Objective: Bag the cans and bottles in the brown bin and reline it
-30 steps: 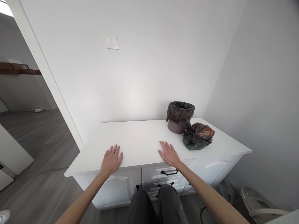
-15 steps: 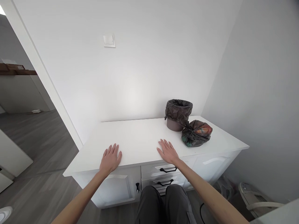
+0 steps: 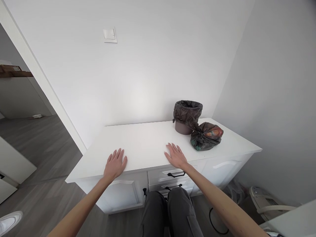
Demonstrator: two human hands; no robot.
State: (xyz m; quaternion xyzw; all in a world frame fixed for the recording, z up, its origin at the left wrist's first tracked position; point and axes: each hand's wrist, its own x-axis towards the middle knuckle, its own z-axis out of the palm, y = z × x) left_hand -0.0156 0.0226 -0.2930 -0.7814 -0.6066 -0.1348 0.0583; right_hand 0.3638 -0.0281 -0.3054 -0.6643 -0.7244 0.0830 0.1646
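My left hand [image 3: 115,163] lies flat near the front edge of a white cabinet top [image 3: 138,141], fingers stretched out and holding nothing. Flat on the same surface, farther right, rests my right hand [image 3: 176,156] with its fingers spread. Just beyond it sits a knotted black plastic bag [image 3: 206,136], with orange and green contents showing through the thin film. Behind that bag, near the wall, stands a brown trash bin [image 3: 182,127] lined with a black bag [image 3: 187,112] folded over its rim.
The cabinet front has drawers with black handles [image 3: 176,174] and panelled doors. A light switch [image 3: 110,35] is on the wall. On the left is a doorway frame [image 3: 44,75]. A pale appliance [image 3: 265,202] and a black cable [image 3: 217,227] lie on the floor at right.
The view has shifted slightly, so the bin, the bags and the switch sit a little differently in the picture. Both hands stay flat on the cabinet top.
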